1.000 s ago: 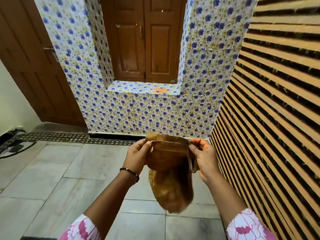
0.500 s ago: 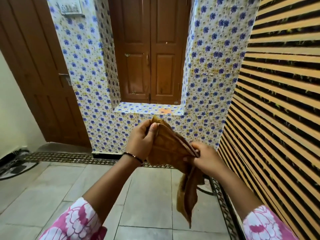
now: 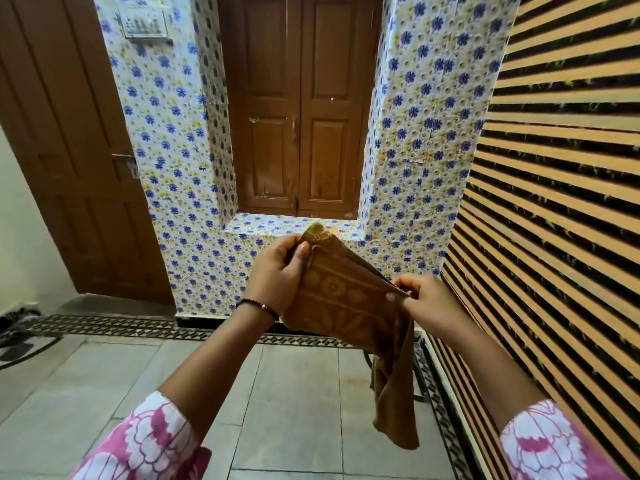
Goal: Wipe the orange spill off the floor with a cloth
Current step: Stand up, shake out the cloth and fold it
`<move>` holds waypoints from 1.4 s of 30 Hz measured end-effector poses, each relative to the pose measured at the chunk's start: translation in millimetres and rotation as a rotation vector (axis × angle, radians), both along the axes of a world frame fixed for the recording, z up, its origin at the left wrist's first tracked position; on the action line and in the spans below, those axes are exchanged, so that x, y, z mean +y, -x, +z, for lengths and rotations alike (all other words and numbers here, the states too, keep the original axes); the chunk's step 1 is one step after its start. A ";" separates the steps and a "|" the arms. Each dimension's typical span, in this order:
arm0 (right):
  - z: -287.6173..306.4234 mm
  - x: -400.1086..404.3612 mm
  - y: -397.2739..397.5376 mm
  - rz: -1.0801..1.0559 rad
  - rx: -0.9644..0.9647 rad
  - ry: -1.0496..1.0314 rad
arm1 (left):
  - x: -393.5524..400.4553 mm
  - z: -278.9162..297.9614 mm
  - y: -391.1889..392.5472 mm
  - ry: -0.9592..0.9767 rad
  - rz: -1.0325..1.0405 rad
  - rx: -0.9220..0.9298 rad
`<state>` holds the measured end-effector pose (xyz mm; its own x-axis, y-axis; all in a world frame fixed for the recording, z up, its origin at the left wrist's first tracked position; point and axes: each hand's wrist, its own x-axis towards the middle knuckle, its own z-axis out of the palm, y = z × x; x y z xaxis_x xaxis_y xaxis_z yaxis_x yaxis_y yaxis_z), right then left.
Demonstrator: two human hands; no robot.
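A brown-orange patterned cloth point(image 3: 341, 299) is stretched between both hands at chest height, its loose end hanging down toward the floor on the right. My left hand point(image 3: 277, 275) grips its upper left corner with the thumb on top. My right hand point(image 3: 426, 299) pinches the cloth's right edge. A small orange patch point(image 3: 335, 231) shows on the flowered ledge just behind the top of the cloth, partly hidden by it. No orange spill is plain on the grey floor tiles point(image 3: 287, 410).
A flowered tiled wall point(image 3: 180, 209) with a recessed ledge and brown shutters point(image 3: 298, 133) stands ahead. A striped orange-black wall point(image 3: 554, 202) runs close on the right. A brown door point(image 3: 69, 168) is at left, a dark mat point(image 3: 20, 337) at far left.
Both hands have risen with the cloth and the view has tilted up. The cloth went from hanging folded to being pulled out flatter between the hands.
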<state>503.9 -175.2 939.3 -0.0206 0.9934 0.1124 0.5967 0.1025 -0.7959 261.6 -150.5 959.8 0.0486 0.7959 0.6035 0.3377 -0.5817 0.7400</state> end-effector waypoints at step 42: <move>0.1 5.4 35.9 0.031 0.761 0.193 | 24.6 -5.0 11.4 0.600 -0.077 -0.127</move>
<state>468.1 -169.8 939.4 -0.0349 0.9971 -0.0676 -0.1202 -0.0713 -0.9902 250.2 -126.0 954.8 0.0768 0.9954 0.0566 0.1990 -0.0709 0.9774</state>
